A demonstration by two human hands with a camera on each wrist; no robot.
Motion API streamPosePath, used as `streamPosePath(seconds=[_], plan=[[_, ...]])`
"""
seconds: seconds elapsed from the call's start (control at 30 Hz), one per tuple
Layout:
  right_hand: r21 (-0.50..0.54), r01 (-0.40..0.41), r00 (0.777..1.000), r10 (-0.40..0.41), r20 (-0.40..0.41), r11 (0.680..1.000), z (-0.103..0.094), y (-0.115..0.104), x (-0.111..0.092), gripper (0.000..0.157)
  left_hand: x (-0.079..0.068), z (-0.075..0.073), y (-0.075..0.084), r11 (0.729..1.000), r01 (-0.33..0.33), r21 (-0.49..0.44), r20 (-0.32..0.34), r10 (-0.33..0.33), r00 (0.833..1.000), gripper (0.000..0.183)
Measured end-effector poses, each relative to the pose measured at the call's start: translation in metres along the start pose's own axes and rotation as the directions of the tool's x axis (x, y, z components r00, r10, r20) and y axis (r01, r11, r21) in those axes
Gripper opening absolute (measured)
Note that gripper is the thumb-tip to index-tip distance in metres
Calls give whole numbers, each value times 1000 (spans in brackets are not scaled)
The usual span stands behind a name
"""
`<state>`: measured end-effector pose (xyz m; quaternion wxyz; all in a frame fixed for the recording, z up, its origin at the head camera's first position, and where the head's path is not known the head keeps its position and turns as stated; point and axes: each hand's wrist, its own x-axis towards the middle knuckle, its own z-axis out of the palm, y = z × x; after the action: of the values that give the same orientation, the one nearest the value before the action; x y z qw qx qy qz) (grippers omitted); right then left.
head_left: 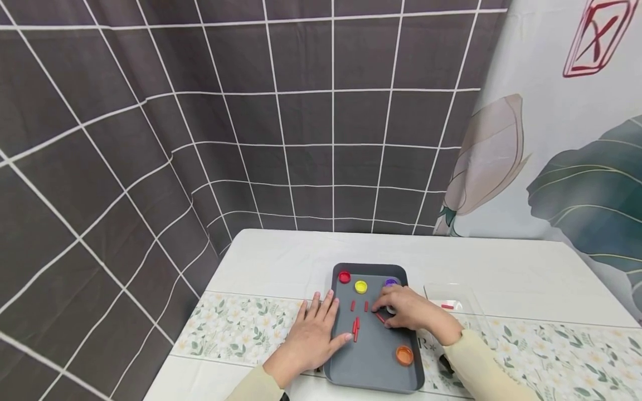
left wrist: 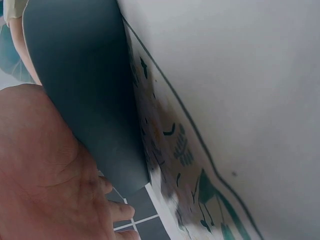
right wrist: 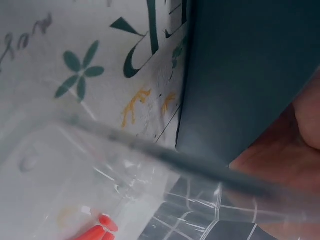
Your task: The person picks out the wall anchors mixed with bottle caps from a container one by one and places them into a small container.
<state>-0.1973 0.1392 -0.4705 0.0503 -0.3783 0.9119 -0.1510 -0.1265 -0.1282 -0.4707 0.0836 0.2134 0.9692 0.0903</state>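
A dark grey tray lies on the table with several short red sticks on its floor. My left hand rests along the tray's left edge, fingers spread and thumb over the rim. In the left wrist view its palm is beside the tray's outer wall. Inside the tray on the right, my right hand holds a slanting red stick between thumb and fingertips, low over the floor. Red, yellow and purple round caps sit near the far end, the purple one partly covered by the right hand.
An orange round cap sits in the tray's near right corner. Right of the tray stands a clear plastic box holding red sticks. A floral runner crosses the white table, and a dark gridded curtain hangs behind.
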Motion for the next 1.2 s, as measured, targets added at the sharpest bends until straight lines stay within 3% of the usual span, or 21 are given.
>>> streamPosePath(seconds=[0.33, 0.6, 0.7, 0.83, 1.0, 1.2], plan=[[-51, 24, 998, -27, -51, 998, -1, -1, 0, 24, 2, 1, -1, 1000, -22, -10, -23, 21, 1000, 84], [-108, 56, 993, -67, -95, 993, 3, -4, 4, 13, 2, 1, -1, 1000, 0, -3, -9, 0, 1000, 84], [-78, 62, 988, -72, -134, 995, 2, -6, 4, 10, 1, 1, -1, 1000, 5, 0, -7, -5, 1000, 84], [84, 18, 981, -1, -194, 996, -3, -8, -2, 12, 0, 2, -1, 1000, 1, -2, -11, -1, 1000, 84], [263, 32, 952, 50, -301, 964, -12, -5, -20, 17, -1, 1, 0, 1000, -3, -14, -10, 3, 1000, 83], [301, 72, 879, 83, -470, 951, -20, 5, -50, 25, -1, 0, 1, 1000, -2, -13, -14, 2, 1000, 83]])
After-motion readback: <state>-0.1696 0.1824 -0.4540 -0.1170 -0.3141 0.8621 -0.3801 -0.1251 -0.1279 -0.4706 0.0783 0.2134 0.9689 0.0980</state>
